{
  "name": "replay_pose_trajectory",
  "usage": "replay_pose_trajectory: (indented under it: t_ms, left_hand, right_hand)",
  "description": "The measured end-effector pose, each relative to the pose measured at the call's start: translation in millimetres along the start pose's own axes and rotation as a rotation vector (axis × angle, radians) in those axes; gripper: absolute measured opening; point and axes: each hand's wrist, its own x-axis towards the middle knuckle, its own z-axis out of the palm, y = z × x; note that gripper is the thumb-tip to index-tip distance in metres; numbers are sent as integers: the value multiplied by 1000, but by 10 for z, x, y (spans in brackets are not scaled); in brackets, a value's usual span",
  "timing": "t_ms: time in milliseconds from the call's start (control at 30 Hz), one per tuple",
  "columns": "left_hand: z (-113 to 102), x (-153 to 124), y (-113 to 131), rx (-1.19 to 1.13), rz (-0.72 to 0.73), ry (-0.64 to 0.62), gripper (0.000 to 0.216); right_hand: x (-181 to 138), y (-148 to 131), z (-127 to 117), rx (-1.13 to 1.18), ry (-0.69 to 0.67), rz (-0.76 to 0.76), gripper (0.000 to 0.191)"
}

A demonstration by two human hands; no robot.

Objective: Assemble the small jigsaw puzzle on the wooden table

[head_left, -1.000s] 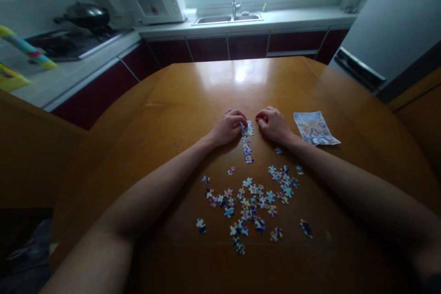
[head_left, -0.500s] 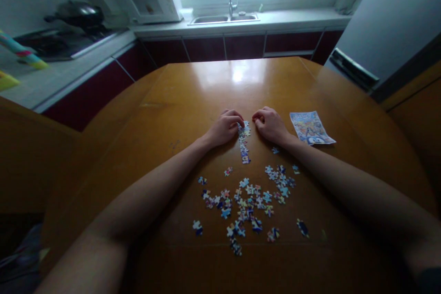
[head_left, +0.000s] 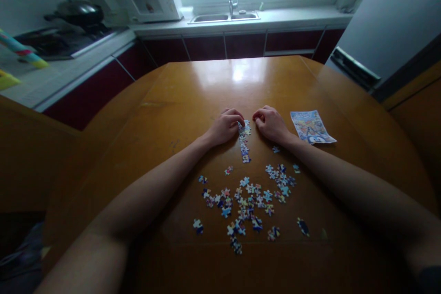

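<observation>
A narrow strip of joined jigsaw pieces (head_left: 245,142) lies on the wooden table, wider at its far end. My left hand (head_left: 225,126) rests at that far end from the left, its bent fingertips pressing on the strip's upper left edge. Just right of the strip, a small gap away, my right hand (head_left: 269,123) sits with fingers curled and pressed together; whatever may be between the fingertips is too small to make out. Nearer to me spreads a scatter of loose jigsaw pieces (head_left: 248,202). One loose piece (head_left: 276,149) lies below my right wrist.
A creased picture sheet (head_left: 312,126) lies right of my right hand. The round-ended wooden table (head_left: 193,96) reaches toward the counter with a sink (head_left: 223,18). A wok (head_left: 79,11) stands on the stove at left, and a grey fridge (head_left: 389,23) at right.
Both hands keep nearly the same place and pose at the strip. The whole view has shifted very slightly; no piece has visibly moved.
</observation>
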Motion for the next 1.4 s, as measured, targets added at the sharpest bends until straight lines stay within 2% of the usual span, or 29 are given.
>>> replay_pose_trajectory:
  t_ms: [1400]
  left_hand:
    - [-12, 5, 17, -4, -45, -25, 28]
  right_hand:
    - [5, -6, -7, -24, -19, 11, 18]
